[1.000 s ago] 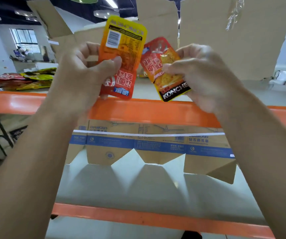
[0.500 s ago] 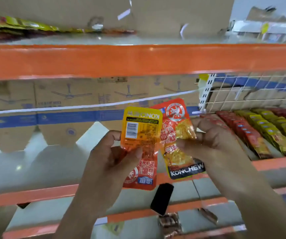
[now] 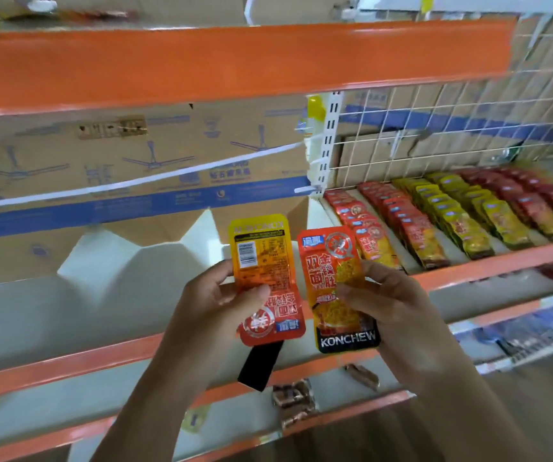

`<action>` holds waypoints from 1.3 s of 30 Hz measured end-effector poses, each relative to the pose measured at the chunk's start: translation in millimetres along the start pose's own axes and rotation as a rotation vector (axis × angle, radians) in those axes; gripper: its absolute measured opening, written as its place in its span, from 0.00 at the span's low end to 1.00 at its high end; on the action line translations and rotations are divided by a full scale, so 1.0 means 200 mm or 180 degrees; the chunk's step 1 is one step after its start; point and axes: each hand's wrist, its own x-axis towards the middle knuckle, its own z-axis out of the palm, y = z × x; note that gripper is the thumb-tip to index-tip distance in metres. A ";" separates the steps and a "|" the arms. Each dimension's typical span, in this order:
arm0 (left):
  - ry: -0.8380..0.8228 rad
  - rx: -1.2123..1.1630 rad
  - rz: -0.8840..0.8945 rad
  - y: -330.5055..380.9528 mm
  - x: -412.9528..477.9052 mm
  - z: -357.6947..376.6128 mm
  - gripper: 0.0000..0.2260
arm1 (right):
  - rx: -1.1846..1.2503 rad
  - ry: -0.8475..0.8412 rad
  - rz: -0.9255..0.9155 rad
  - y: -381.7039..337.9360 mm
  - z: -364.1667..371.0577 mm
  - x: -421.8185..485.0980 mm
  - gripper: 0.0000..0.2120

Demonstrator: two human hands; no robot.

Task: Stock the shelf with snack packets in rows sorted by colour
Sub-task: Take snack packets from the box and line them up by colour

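Observation:
My left hand [image 3: 216, 306] pinches a stack of orange-red snack packets [image 3: 261, 261], the top one back side out with a barcode, another upside down under it. My right hand [image 3: 390, 303] pinches a single orange-red packet [image 3: 333, 278], front side out, with KONCHEW on its black lower end. Both are held in front of the middle shelf with an orange front rail [image 3: 501, 265]. On that shelf to the right lie rows of packets by colour: orange-red rows [image 3: 398, 225], yellow rows [image 3: 461, 215] and darker red rows [image 3: 531, 198].
A cardboard sheet [image 3: 135, 168] with a blue stripe lines the shelf back on the left. White wire mesh [image 3: 435, 128] backs the right bay. An orange upper shelf beam [image 3: 235, 61] runs overhead. Lower shelves hold brown packets [image 3: 293, 398] and a black object [image 3: 260, 365].
The view dropped from the top shelf to the middle shelf and swung right. Both hands came down with their packets, and the two packets moved slightly apart.

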 end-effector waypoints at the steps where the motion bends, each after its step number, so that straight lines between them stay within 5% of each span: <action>1: -0.0045 -0.0012 -0.0048 -0.01 0.02 0.06 0.15 | 0.0041 0.0061 0.0028 -0.01 -0.07 0.00 0.09; 6: -0.0232 -0.0046 -0.0244 -0.04 0.13 0.44 0.14 | 0.0164 0.0208 0.0227 -0.09 -0.43 0.02 0.14; 14: -0.0320 -0.0129 -0.0405 -0.11 0.29 0.95 0.16 | -0.0119 0.0587 0.0241 -0.17 -0.97 0.07 0.08; 18: -0.0286 -0.0080 -0.0398 -0.13 0.34 1.17 0.07 | -0.0110 0.0595 0.0270 -0.22 -1.20 0.09 0.14; 23: -0.0430 -0.0094 -0.0418 -0.13 0.41 1.41 0.07 | 0.0063 0.0673 0.0296 -0.27 -1.42 0.11 0.10; 39: -0.0284 0.0245 0.0129 -0.22 0.91 2.03 0.06 | 0.0069 0.0918 0.0397 -0.45 -2.05 0.42 0.12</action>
